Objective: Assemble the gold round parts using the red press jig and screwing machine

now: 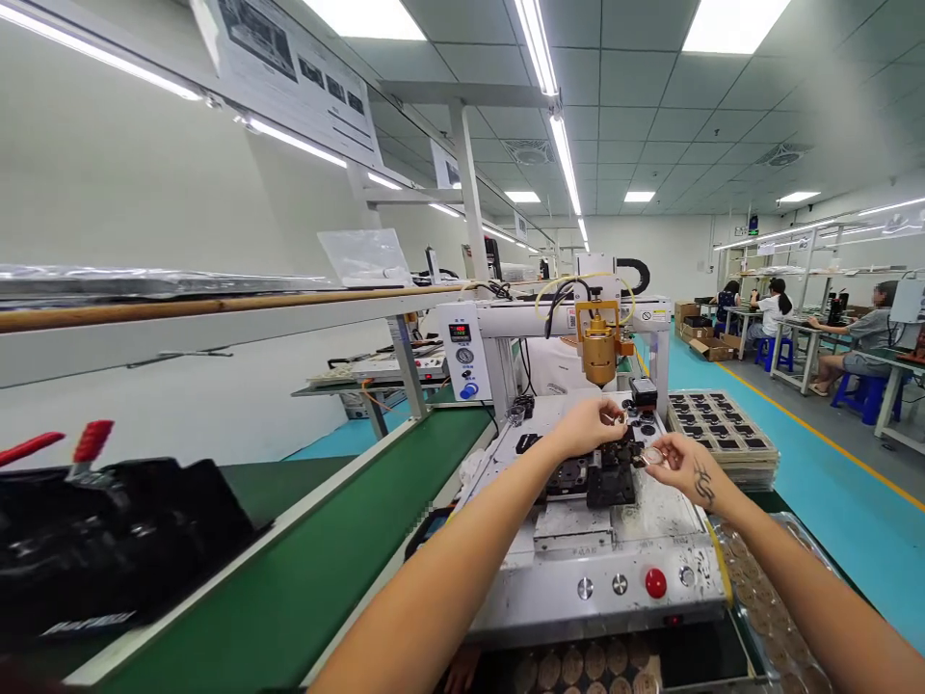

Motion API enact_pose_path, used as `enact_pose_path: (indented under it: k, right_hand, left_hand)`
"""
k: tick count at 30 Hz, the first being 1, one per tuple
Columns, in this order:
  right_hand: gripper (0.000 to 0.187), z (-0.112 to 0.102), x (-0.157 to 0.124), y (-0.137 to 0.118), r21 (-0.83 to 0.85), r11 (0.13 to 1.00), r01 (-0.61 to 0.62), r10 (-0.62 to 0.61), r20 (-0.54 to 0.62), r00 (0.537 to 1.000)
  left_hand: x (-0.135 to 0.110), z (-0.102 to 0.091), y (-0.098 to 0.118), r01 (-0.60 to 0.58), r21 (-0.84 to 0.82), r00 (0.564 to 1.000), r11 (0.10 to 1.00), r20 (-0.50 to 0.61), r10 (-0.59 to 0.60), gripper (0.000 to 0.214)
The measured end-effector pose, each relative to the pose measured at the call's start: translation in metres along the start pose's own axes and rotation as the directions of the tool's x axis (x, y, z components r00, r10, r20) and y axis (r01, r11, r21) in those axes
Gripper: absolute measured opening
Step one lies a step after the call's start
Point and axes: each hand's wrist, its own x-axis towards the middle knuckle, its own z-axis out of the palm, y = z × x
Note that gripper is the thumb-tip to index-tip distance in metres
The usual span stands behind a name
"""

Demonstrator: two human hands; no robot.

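My left hand (591, 429) is over the dispensing machine's bed, its fingers pinched on a small gold-rimmed part (620, 419), mostly hidden by the fingertips. To its right, my right hand (683, 465) pinches a small round, ring-shaped part (654, 456) between thumb and fingers. Between and below both hands stands a black fixture (613, 480) on the white machine bed (665, 520). A gold cylindrical dispensing head (599, 357) hangs from the gantry just above the hands.
A red button (655, 582) sits on the machine's front panel. Trays of black square parts (723, 424) are stacked to the right. A green conveyor belt (376, 540) runs along the left, beside a black fixture with red-handled clamps (93, 440). Round parts in trays (570, 665) lie below.
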Motion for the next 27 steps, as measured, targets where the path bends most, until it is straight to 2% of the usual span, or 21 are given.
enact_pose_path:
  k: [3, 5, 9, 12, 17, 22, 25, 27]
  right_hand:
    - [0.039, 0.015, 0.048, 0.007, -0.036, 0.999, 0.01, -0.006, 0.121, 0.993]
    - [0.037, 0.017, 0.069, 0.011, -0.068, 0.998, 0.018, -0.003, 0.218, 0.976]
    - [0.033, 0.009, 0.083, 0.015, -0.13, 0.988, 0.083, -0.031, 0.363, 0.931]
    - [0.03, 0.008, 0.083, 0.015, -0.173, 0.976, 0.134, -0.058, 0.387, 0.92]
    - [0.029, 0.023, 0.079, 0.021, -0.269, 0.949, 0.164, -0.081, 0.294, 0.952]
    - [0.027, 0.035, 0.071, 0.02, -0.323, 0.934, 0.154, -0.106, 0.161, 0.981]
    - [0.038, 0.032, 0.04, 0.008, -0.323, 0.936, 0.141, -0.141, 0.024, 0.99]
    - [0.044, 0.027, 0.0, 0.002, -0.314, 0.941, 0.126, -0.157, -0.074, 0.985]
  left_hand:
    - [-0.027, -0.019, 0.015, -0.03, -0.054, 0.998, 0.998, -0.052, 0.028, 0.018]
    - [-0.05, -0.029, 0.023, -0.039, -0.074, 0.996, 0.997, -0.079, 0.033, 0.018]
    - [-0.099, -0.046, 0.032, -0.016, -0.097, 0.995, 0.995, -0.102, 0.006, 0.019]
    - [-0.132, -0.055, 0.035, 0.006, -0.118, 0.995, 0.993, -0.095, -0.017, 0.019]
    - [-0.172, -0.056, 0.036, -0.016, -0.112, 0.99, 0.994, -0.144, 0.0, 0.018]
    - [-0.193, -0.041, 0.039, -0.034, -0.118, 0.977, 0.992, -0.214, 0.008, 0.023]
    - [-0.211, -0.028, 0.042, 0.012, -0.118, 0.975, 0.993, -0.218, -0.038, 0.024]
    - [-0.229, -0.019, 0.04, 0.047, -0.098, 0.971, 0.994, -0.228, -0.069, 0.026]
